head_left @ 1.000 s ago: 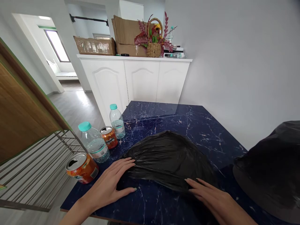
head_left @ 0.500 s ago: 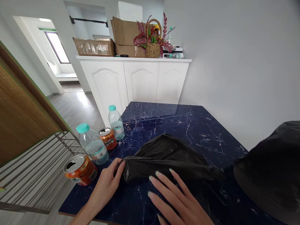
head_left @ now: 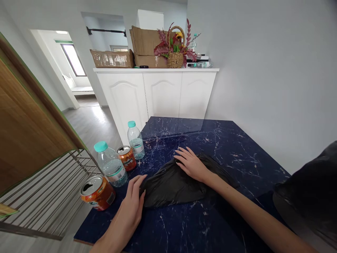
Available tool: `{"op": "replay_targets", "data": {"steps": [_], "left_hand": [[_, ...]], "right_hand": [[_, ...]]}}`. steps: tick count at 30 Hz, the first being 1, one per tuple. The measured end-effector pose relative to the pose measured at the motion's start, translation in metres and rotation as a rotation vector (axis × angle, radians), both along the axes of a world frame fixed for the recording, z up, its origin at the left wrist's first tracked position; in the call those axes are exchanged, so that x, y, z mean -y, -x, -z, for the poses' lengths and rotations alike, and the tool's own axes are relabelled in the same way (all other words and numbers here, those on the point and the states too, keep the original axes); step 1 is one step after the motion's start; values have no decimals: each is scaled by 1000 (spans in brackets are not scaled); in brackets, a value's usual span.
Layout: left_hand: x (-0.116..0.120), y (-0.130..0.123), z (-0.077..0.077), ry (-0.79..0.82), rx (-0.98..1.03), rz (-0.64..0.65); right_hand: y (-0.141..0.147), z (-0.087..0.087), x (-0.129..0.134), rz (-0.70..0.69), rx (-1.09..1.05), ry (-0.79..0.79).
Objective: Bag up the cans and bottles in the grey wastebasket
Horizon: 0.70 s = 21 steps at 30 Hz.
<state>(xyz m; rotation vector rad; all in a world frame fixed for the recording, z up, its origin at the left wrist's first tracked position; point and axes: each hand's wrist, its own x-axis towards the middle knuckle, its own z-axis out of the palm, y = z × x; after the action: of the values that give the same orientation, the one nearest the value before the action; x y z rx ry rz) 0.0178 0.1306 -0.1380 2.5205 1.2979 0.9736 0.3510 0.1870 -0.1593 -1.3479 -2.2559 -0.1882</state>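
A black plastic bag (head_left: 171, 188) lies flattened and folded on the dark blue marbled table (head_left: 223, 147). At its left end, my left hand (head_left: 133, 198) has the bag's edge between thumb and fingers. My right hand (head_left: 191, 163) rests palm down on the bag's upper part, its fingers stretched out, holding nothing. Left of my left hand stands an open orange soda can (head_left: 101, 196). Behind it come a clear bottle with a teal cap (head_left: 113, 168), a second orange can (head_left: 129, 160) and another capped bottle (head_left: 136, 142).
Another black plastic bag (head_left: 310, 196) bulges at the right edge. A metal rack (head_left: 50, 193) and a wooden board (head_left: 31, 133) stand at the left. Beyond the table is a white cabinet (head_left: 163, 93) with cardboard boxes (head_left: 113, 59) and a flower basket (head_left: 175, 60) on top.
My right hand has moved forward from the near side onto the bag and now lies on it. The bag's near edge is flatter and spread toward me. My left hand stays at its left end.
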Motion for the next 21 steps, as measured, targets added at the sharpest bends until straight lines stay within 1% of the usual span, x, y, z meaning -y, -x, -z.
{"op": "replay_targets", "data": {"steps": [1,2,4,6,7,8,10,12,15,18,21], "left_hand": [[1,1,-3,-50,-43,21],[2,2,-8,-104,-91,69],[4,2,-20,-197,-187,228],[5,-1,-33,-200,-289,390],[5,-3,-37,-178,-335,441],[5,-6,-40,-148,-379,465],[2,-9,-40,-96,-433,457],[-1,-8,-34,-60,-442,421],[-4,1,-24,-18,-440,383],[-4,11,-19,13,-457,365],[-3,19,-19,19,-500,350]], "right_hand": [[1,-1,-3,-5,-19,-3],[2,-2,-6,-7,-41,-4],[4,-4,-9,-13,-83,1],[6,-4,-12,-24,-116,20],[8,-3,-14,-29,-130,33],[9,-3,-16,-32,-143,48],[12,-2,-22,-37,-168,78],[15,-3,-29,-46,-189,105],[16,-2,-40,-55,-210,145],[14,4,-49,-48,-225,192],[8,13,-56,-35,-235,242]]}}
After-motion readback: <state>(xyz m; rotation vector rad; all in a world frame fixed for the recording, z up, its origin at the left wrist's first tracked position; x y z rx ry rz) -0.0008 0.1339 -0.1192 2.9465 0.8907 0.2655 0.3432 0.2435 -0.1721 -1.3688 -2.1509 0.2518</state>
